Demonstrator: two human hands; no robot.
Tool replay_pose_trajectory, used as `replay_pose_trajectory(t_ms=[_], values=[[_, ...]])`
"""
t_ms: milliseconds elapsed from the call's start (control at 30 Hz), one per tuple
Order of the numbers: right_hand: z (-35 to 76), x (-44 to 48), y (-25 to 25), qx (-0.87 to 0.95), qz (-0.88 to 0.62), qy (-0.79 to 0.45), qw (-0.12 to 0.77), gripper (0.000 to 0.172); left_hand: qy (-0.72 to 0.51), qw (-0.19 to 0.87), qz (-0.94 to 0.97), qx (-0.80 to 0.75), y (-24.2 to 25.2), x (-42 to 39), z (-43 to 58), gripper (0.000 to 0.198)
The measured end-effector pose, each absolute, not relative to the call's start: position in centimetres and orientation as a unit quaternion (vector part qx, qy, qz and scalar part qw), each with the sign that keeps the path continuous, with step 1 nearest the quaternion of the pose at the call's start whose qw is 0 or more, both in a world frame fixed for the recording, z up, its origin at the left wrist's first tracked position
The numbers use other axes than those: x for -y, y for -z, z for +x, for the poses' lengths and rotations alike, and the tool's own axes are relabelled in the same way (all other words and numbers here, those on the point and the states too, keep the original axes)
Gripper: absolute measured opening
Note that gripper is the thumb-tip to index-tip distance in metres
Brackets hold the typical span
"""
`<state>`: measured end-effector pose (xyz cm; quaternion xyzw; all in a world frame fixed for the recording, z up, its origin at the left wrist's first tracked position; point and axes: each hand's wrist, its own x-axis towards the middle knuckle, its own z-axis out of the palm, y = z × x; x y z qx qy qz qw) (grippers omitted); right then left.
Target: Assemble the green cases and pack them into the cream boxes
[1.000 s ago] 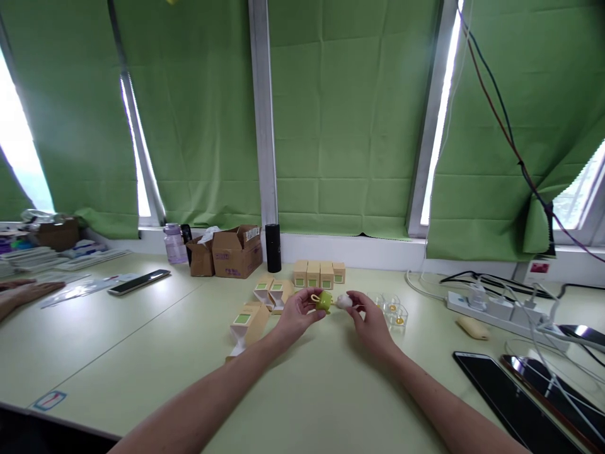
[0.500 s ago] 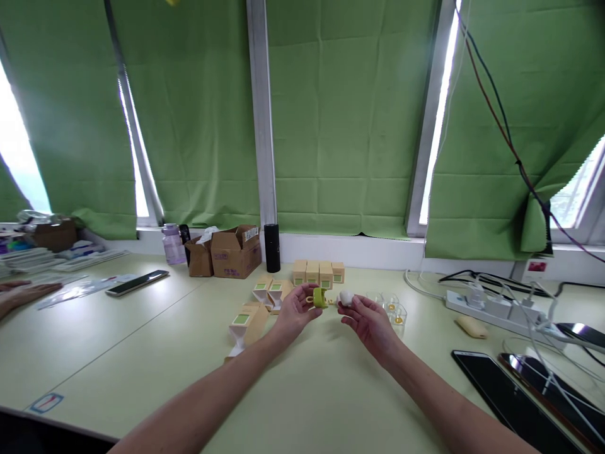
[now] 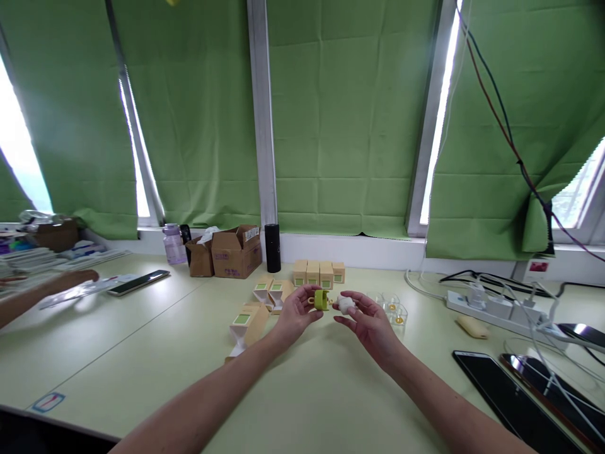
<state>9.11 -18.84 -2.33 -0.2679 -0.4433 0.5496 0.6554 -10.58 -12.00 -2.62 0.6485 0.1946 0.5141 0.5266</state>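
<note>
Between thumb and fingers, my left hand (image 3: 297, 313) holds a small yellow-green cup-like piece (image 3: 321, 300) with a pale ring at its left side. My right hand (image 3: 371, 318) pinches a small white rounded piece (image 3: 346, 305), level with the green one and just to its right. A small pale bit shows in the gap between the two pieces; whether it joins them I cannot tell. Beyond my right hand stand several clear cups (image 3: 393, 308) with yellow centres. Opened small cartons (image 3: 250, 325) with green labels lie to the left of my left hand.
Several closed small cartons (image 3: 319, 272) stand behind my hands. Farther back are a cardboard box (image 3: 236, 252), a black cylinder (image 3: 273, 248) and a purple bottle (image 3: 174, 244). A power strip (image 3: 501, 312) and phones (image 3: 510, 397) lie right. Another person's hand (image 3: 73, 280) is at far left.
The white piece has turned and sits slightly lower in my right hand, whose fingers have shifted. My left hand has barely moved. The other person's hand has moved to the right over a clear plastic bag.
</note>
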Motion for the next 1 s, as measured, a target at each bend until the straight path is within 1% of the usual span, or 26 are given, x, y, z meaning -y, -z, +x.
replay_pose_trajectory(t_ms=[167, 400, 633, 767, 867, 933, 1000], values=[[9.0, 18.5, 2.7, 0.434, -0.297, -0.514, 0.678, 0.052, -0.514, 0.526, 0.654, -0.18, 2.6, 12.1, -10.6, 0.052], [8.9, 18.1, 2.8, 0.472, -0.346, -0.461, 0.667, 0.051, -0.508, 0.511, 0.668, -0.186, 2.7, 12.0, -10.4, 0.05], [8.9, 18.0, 2.9, 0.456, -0.399, -0.495, 0.623, 0.064, -0.505, 0.473, 0.694, -0.199, 2.4, 12.8, -10.4, 0.049], [9.3, 17.7, 3.2, 0.416, -0.378, -0.534, 0.632, 0.065, -0.498, 0.449, 0.708, -0.219, 2.4, 12.8, -10.4, 0.048], [9.5, 17.6, 3.3, 0.398, -0.356, -0.561, 0.633, 0.07, -0.499, 0.441, 0.709, -0.232, 2.6, 12.6, -10.3, 0.048], [9.5, 17.7, 3.2, 0.404, -0.358, -0.555, 0.633, 0.069, -0.498, 0.437, 0.711, -0.237, 2.7, 12.5, -10.3, 0.048], [9.4, 17.8, 3.2, 0.421, -0.37, -0.534, 0.633, 0.065, -0.495, 0.432, 0.715, -0.239, 2.7, 12.5, -10.3, 0.048]])
